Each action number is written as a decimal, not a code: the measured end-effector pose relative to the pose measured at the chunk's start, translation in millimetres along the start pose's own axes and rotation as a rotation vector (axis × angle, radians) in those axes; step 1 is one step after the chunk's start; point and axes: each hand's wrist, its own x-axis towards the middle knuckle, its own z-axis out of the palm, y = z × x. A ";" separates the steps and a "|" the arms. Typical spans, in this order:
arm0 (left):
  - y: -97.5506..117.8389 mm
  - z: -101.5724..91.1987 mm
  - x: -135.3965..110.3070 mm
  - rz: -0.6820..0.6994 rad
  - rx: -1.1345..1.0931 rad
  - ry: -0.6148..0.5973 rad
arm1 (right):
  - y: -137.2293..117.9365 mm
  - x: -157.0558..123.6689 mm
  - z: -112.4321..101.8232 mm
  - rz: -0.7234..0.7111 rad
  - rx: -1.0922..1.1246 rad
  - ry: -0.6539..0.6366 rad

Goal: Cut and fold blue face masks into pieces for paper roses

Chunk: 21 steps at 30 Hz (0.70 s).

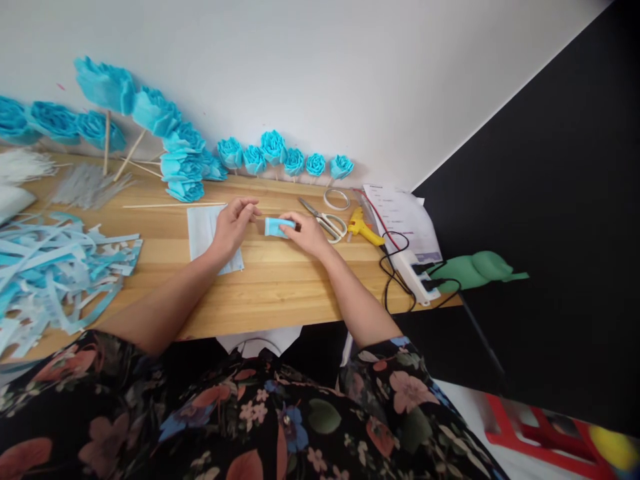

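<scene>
My right hand (pixel 306 233) pinches a small folded piece of light-blue mask fabric (pixel 278 227) between thumb and fingers, just above the table. My left hand (pixel 235 225) is just left of that piece, its fingers loosely bent and apart, with nothing clear in them. Beneath my left hand and wrist lies a flat light-blue face mask (pixel 200 230), partly covered. A thin wooden stick (pixel 170 205) lies behind it. To the right of my right hand are scissors (pixel 327 221) with pale handles.
Blue fabric flowers (pixel 273 148) stand along the wall. Blue and white strips (pixel 55 267) pile up at left. Right of the scissors are a tape roll (pixel 337 199), yellow glue gun (pixel 365 227), printed papers (pixel 405 217), a power strip (pixel 414 275) with cords, and a green object (pixel 483 268).
</scene>
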 end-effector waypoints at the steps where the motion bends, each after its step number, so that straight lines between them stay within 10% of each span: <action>1: 0.5 0.2 0.1 -0.008 -0.005 -0.005 | 0.3 0.2 -0.1 0.023 0.103 0.014; 9: 13.3 2.9 -4.6 -0.059 -0.128 -0.136 | -10.1 -1.8 -3.7 0.165 0.739 -0.038; 21: 24.8 3.4 -9.7 -0.073 -0.217 -0.390 | -11.5 -0.5 3.9 0.302 0.898 -0.068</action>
